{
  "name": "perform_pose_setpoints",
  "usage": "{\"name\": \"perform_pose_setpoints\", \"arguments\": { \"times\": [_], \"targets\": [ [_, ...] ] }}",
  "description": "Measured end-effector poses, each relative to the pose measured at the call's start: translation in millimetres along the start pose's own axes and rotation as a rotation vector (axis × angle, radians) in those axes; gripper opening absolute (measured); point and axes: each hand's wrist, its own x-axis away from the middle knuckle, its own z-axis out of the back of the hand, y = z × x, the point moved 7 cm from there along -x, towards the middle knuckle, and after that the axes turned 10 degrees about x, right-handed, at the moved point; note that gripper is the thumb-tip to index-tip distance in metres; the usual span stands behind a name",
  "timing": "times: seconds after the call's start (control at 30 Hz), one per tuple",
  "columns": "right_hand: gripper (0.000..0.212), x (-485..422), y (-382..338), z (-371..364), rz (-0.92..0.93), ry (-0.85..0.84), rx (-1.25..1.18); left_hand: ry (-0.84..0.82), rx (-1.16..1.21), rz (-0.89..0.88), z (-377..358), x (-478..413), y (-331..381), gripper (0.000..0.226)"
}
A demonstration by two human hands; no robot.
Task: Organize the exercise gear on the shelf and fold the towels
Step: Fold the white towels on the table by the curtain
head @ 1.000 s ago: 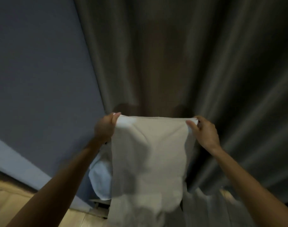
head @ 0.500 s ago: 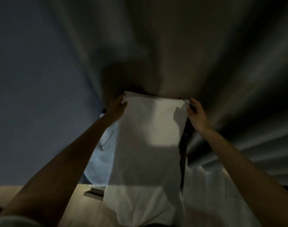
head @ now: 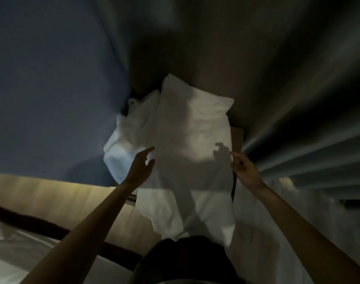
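Your long white cloth towel [head: 193, 140] hangs spread ahead, lightly creased, its side edges free. Your left hand [head: 141, 167] is at its left edge and your right hand [head: 244, 171] at its right, each grip wide, holding nothing. A crumpled white cloth [head: 130, 136] bunches just left of it, and a pleated grey curtain [head: 298, 99] hangs to its right.

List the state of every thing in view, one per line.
Towel: draped, spread out, held by neither hand.
Left hand: open, at the towel's left edge.
Right hand: open, at the towel's right edge.
Other cloth: crumpled, beside the towel.
Curtain: hanging in folds.
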Motion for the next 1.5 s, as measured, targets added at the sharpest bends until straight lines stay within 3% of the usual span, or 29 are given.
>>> {"name": "perform_pose_setpoints", "arguments": {
  "times": [0.27,0.37,0.57,0.7,0.8,0.9,1.1,1.27,1.4,1.43,1.5],
  "targets": [
    [0.035,72,74,-41,-0.071,0.032,0.084,-0.029,0.065,0.184,-43,65,-86,0.060],
    [0.046,85,109,-62,-0.105,-0.022,0.120,0.003,0.100,0.218,-61,74,-116,0.066],
    [0.062,86,172,-103,-0.163,0.006,0.181,0.127,0.051,0.159,-92,63,-165,0.079],
    [0.062,86,191,-123,-0.027,0.146,0.144,0.290,0.117,0.034,-92,52,-181,0.078],
    [0.058,97,201,-131,0.019,0.300,0.173,0.332,0.151,-0.066,-92,57,-189,0.065],
    [0.062,113,203,-137,0.015,0.397,0.209,0.261,0.210,-0.091,-99,68,-202,0.066],
    [0.093,140,183,-152,0.057,0.333,0.283,0.019,0.202,-0.028,-122,93,-209,0.073],
    [0.117,153,173,-152,0.061,0.264,0.419,-0.022,0.387,0.028,-118,102,-202,0.053],
    [0.111,154,172,-165,0.060,0.123,0.535,-0.049,0.529,-0.070,-92,114,-181,0.040],
    [0.099,153,171,-166,0.066,0.123,0.561,-0.042,0.556,-0.129,-82,118,-171,0.036],
    [0.055,157,163,-158,0.145,0.245,0.582,-0.026,0.586,-0.276,-59,124,-146,0.022]
  ]
}}
